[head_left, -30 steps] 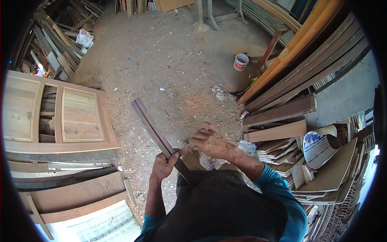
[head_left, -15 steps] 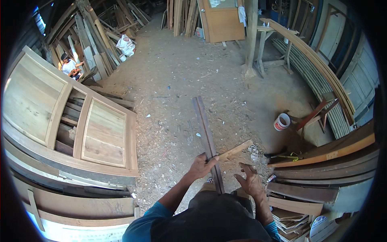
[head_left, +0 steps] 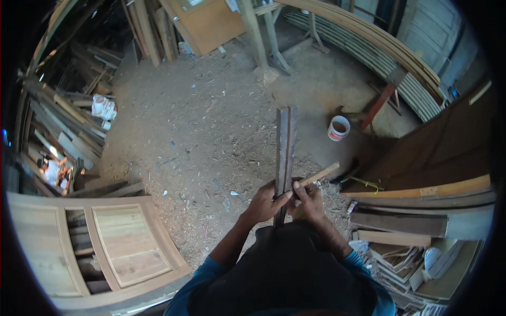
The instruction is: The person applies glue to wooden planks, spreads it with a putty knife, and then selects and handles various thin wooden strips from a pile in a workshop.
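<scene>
A long dark wooden strip (head_left: pixel 285 152) with a groove along its length stands out in front of me, its lower end against my dark-clad lap. My left hand (head_left: pixel 265 204) is wrapped round its lower part, the thumb laid across the face. Close against the strip's right edge is my right hand (head_left: pixel 311 203), fingers curled in and thumb on top. What those fingers hold, if anything, is hidden. A pale wooden stick (head_left: pixel 321 174) slants up to the right from behind the right hand; I cannot tell whether the hand touches it.
At the left lies a panelled wooden door (head_left: pixel 121 237). A person (head_left: pixel 52 171) sits beyond it near stacked lumber. A white bucket (head_left: pixel 338 128) stands on the shaving-strewn floor (head_left: pixel 211 131). Boards (head_left: pixel 400 224) lie stacked at my right, by a yellow-green tool (head_left: pixel 369 184).
My right hand has come in from the right and closed beside the strip. The strip now points straighter ahead, its grooved face turned. The view has swung to the right.
</scene>
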Demonstrator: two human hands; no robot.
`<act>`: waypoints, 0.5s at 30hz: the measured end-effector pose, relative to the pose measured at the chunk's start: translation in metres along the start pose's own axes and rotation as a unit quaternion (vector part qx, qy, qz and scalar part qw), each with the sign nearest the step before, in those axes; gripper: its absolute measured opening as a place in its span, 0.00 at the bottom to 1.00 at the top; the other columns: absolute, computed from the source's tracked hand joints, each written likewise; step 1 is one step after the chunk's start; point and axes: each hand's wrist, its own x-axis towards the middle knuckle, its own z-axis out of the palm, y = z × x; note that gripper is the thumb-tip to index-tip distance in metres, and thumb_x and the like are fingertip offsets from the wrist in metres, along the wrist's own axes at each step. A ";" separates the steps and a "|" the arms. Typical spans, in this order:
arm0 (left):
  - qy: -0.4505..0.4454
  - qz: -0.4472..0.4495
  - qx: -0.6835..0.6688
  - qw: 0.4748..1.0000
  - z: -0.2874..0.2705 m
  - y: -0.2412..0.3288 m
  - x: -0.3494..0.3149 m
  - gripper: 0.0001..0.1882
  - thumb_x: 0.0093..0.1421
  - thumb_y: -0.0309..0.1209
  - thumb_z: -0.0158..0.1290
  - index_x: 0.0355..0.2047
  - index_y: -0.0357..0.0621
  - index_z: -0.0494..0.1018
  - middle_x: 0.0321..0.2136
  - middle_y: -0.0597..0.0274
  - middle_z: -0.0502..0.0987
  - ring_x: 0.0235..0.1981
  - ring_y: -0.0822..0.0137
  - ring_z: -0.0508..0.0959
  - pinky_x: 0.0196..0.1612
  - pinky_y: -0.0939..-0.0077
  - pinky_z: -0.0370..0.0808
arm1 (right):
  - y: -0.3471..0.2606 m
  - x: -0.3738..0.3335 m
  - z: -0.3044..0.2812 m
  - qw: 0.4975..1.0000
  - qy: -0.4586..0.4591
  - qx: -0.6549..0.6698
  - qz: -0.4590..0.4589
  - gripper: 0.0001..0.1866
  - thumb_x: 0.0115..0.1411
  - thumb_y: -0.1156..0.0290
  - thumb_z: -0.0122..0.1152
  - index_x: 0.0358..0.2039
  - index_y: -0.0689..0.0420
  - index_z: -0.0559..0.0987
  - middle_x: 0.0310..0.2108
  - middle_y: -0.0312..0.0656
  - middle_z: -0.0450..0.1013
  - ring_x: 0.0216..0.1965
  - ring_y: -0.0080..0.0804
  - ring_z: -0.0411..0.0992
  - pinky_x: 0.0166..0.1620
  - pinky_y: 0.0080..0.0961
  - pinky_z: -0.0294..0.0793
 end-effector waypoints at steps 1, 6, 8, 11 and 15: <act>0.004 0.000 0.009 1.000 -0.002 0.000 0.015 0.15 0.68 0.31 0.55 0.51 0.36 0.75 0.43 0.48 0.80 0.42 0.52 0.83 0.48 0.60 0.77 | -0.010 0.012 -0.002 1.000 0.013 0.024 -0.004 0.23 0.69 0.57 0.62 0.49 0.67 0.77 0.36 0.40 0.79 0.38 0.24 0.74 0.43 0.28 0.75; 0.046 -0.007 0.001 0.999 -0.015 -0.036 0.093 0.16 0.68 0.32 0.55 0.52 0.38 0.76 0.48 0.49 0.79 0.48 0.54 0.81 0.52 0.62 0.75 | -0.065 0.103 -0.021 0.994 0.060 0.019 -0.089 0.20 0.70 0.64 0.60 0.53 0.67 0.75 0.40 0.40 0.79 0.43 0.27 0.75 0.50 0.27 0.74; 0.092 -0.058 0.003 0.994 -0.018 -0.037 0.122 0.17 0.68 0.34 0.55 0.53 0.39 0.77 0.51 0.47 0.77 0.54 0.54 0.78 0.56 0.62 0.73 | -0.075 0.137 -0.043 0.987 0.096 0.018 -0.128 0.19 0.70 0.66 0.60 0.54 0.65 0.75 0.43 0.42 0.78 0.45 0.28 0.75 0.53 0.27 0.72; 0.159 -0.064 0.081 0.982 -0.032 -0.049 0.149 0.16 0.68 0.37 0.55 0.44 0.34 0.75 0.47 0.45 0.76 0.47 0.48 0.78 0.48 0.57 0.74 | -0.089 0.182 -0.073 0.970 0.132 0.015 -0.203 0.16 0.69 0.69 0.58 0.54 0.63 0.75 0.45 0.44 0.77 0.51 0.31 0.73 0.58 0.30 0.69; 0.128 -0.270 -0.038 0.954 -0.061 -0.076 0.194 0.19 0.70 0.43 0.53 0.43 0.35 0.77 0.38 0.48 0.80 0.42 0.57 0.80 0.45 0.60 0.75 | -0.093 0.230 -0.112 0.960 0.154 -0.056 -0.226 0.16 0.70 0.69 0.54 0.54 0.64 0.74 0.44 0.46 0.76 0.49 0.32 0.73 0.57 0.33 0.70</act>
